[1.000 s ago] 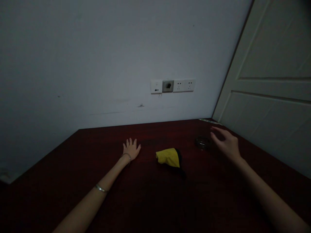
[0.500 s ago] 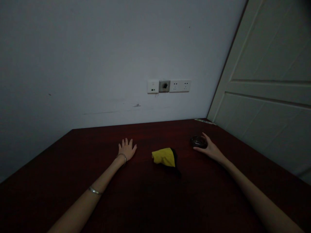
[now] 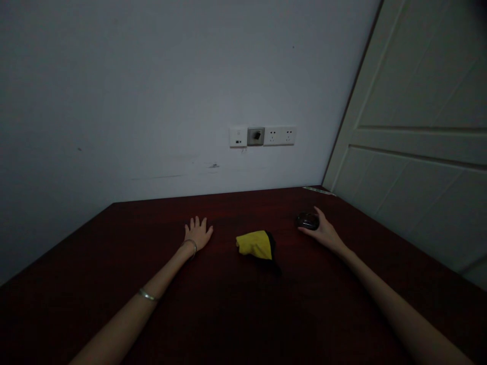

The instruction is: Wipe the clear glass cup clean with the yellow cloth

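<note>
My left hand (image 3: pixel 198 234) lies palm down on the dark red table with its fingers spread, holding nothing. To its right, a crumpled yellow and black cloth (image 3: pixel 255 245) rests on the tabletop, touched by neither hand. Farther right, my right hand (image 3: pixel 325 234) has its thumb and fingers curved round the near right side of a dark, shiny, round glass ashtray (image 3: pixel 306 221). The ashtray appears to sit on the table, and its right edge is partly hidden by the fingers.
The dark red table (image 3: pixel 163 210) reaches back to a pale wall with a row of sockets (image 3: pixel 279 135). A white panelled door (image 3: pixel 411 137) borders the right side. A thin patterned strip (image 3: pixel 319 191) lies in the far right corner.
My right hand has closed in slightly on the ashtray, its fingers nearer the rim. The whole view has shifted a little; my left hand and the cloth stay in place on the table.
</note>
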